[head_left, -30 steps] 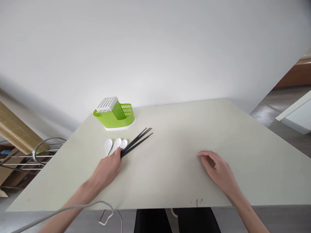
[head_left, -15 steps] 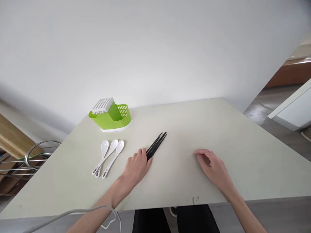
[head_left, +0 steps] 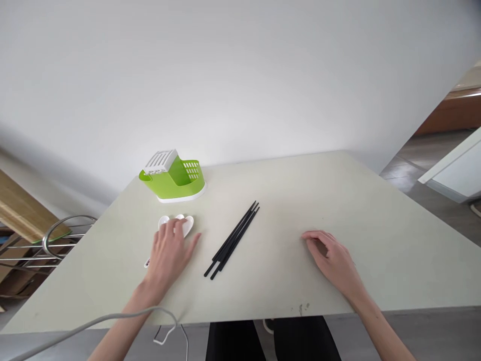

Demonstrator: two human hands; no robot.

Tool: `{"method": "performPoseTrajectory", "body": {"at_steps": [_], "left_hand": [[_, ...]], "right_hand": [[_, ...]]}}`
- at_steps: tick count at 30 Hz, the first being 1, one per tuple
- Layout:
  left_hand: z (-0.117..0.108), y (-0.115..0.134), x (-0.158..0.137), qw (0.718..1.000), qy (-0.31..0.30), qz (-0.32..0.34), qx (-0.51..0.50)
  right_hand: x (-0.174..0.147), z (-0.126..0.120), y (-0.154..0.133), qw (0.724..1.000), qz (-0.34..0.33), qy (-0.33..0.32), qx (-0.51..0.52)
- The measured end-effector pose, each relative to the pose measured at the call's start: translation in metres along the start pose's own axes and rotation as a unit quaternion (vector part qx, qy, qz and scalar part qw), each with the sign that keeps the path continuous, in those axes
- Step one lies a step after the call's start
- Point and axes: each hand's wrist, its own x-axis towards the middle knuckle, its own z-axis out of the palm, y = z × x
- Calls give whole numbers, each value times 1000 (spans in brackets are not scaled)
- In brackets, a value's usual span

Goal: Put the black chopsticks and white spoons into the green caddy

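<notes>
Three glossy white spoons (head_left: 189, 225) with oval bowls lie on the table (head_left: 293, 200), toward its left end. The person's left hand (head_left: 168, 253) covers most of them: I count three bowls but only one handle end, so the remaining handles are lost to me. Its fingers arch over the bowls, slightly apart, with the thumb spread well off to the side. They look to be touching the spoons, though from here I cannot tell how firmly, and I see no pinch.

Just right of that hand lies a slanting bundle of slim, straight black chopsticks (head_left: 233, 239). I make out four thick ends, but the sticks overlap further up. Well apart from them, the right hand (head_left: 334, 258) rests near the table's right side, fingers pressed together and curled, with nothing visible in it; whether the thumb meets the fingertips I cannot tell.

Behind the spoons stands one bright green caddy (head_left: 175, 190), seemingly plastic, with a rounded body, a lattice-holed end, a slotted white top and a white base. Its inside is partly hidden.

The tabletop is pale and smooth, with a few dark specks by the near edge. A grey cable (head_left: 105, 317) crosses the left forearm. One shiny metal rack (head_left: 69, 217) is cut off at the left.
</notes>
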Motion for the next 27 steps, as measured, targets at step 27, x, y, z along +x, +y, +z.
{"method": "performPoseTrajectory", "body": {"at_steps": [27], "left_hand": [[19,-41,-8,981,-128,-111,94]], "right_hand": [[0,0,2,1000,-1,1,-2]]}}
